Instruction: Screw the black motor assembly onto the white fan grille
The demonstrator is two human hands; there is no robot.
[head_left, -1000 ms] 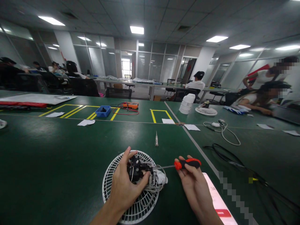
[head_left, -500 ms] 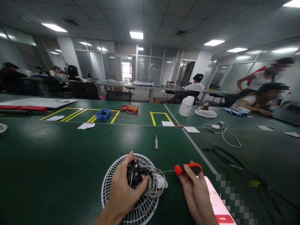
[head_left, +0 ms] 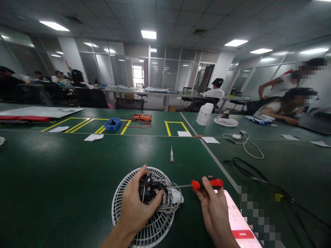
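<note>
A white round fan grille (head_left: 152, 230) lies on the green table in front of me. On it sits a black fan motor assembly (head_left: 148, 188) with a bundled white cable (head_left: 165, 208) and a white part beside it. My left hand (head_left: 137, 203) grips the motor, thumb on its right side and fingers over the far side. In my right hand (head_left: 213, 203) is a red-and-black screwdriver (head_left: 207, 184), held level, its shaft pointing left. The tip meets the right end of the black assembly; the exact contact point is too small to make out.
A small clear-handled screwdriver (head_left: 171, 155) lies beyond the grille. A lit phone (head_left: 239, 220) is by my right wrist. Farther off are a blue bin (head_left: 112, 124), an orange multimeter (head_left: 142, 117), white housings (head_left: 204, 115), another fan grille (head_left: 226, 122) and cables (head_left: 243, 139). Several people sit around.
The screwdriver's shaft has tilted slightly and its handle moved a little to the left. My left hand still grips the motor. The whole view has shifted slightly.
</note>
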